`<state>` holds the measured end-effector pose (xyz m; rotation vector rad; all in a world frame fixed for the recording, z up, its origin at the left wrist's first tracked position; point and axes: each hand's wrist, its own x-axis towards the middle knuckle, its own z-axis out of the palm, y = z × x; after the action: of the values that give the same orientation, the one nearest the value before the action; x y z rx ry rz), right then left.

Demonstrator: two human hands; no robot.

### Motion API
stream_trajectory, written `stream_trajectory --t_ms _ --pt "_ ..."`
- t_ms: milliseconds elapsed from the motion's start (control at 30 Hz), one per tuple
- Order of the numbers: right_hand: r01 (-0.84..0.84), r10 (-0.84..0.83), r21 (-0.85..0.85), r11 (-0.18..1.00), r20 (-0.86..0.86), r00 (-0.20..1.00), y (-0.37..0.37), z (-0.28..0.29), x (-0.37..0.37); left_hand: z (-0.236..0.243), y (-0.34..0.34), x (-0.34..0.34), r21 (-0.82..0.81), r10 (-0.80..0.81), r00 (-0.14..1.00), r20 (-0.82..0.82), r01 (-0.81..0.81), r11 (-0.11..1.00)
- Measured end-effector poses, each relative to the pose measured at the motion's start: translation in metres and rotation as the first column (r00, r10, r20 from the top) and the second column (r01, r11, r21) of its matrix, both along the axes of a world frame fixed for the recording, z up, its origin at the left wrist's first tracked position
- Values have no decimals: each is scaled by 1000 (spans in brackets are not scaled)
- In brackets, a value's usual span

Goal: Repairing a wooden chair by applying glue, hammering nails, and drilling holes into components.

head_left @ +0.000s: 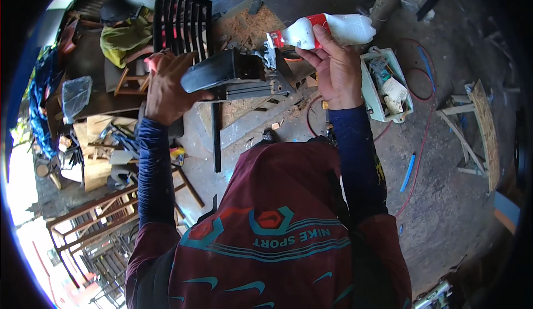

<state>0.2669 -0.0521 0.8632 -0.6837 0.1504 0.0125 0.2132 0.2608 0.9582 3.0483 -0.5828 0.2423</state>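
Observation:
My right hand (336,76) grips a white plastic bottle (347,29) with a red label, tilted sideways with its red top to the left. Whitish material (270,54) shows at that end, beside a dark wooden piece. My left hand (169,87) has curled fingers on a small pinkish-red object (153,62), too hidden to identify, while its thumb lies at the lower left end of a black angled wooden piece (216,73). This piece is part of dark furniture with a slatted chair back (180,12) behind it and a long leg (216,148) pointing down.
A person in yellow-green (122,40) is at upper left. A white crate of items (383,87), red hose (426,131) and wooden frame (480,137) lie right. Wood offcuts (94,148) and stacked frames (91,226) crowd the left. A post (388,1) stands at the top.

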Motion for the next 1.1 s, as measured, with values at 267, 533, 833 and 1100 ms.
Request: stream_trajectory --t_ms 267,533,833,1100 --pt "161 -162 -124 979 5 987 48 1 -27 -63 33 24 -31 -172 980 103 176 984" --pt "324 -347 -215 921 -77 935 82 15 -54 -82 69 31 -219 -236 929 283 303 927" --pt "421 -411 -389 819 112 905 129 38 -61 -82 82 27 -302 -203 930 306 297 906" --pt "437 -450 -112 892 -129 884 67 5 -90 -82 79 23 -245 -217 947 237 275 930"
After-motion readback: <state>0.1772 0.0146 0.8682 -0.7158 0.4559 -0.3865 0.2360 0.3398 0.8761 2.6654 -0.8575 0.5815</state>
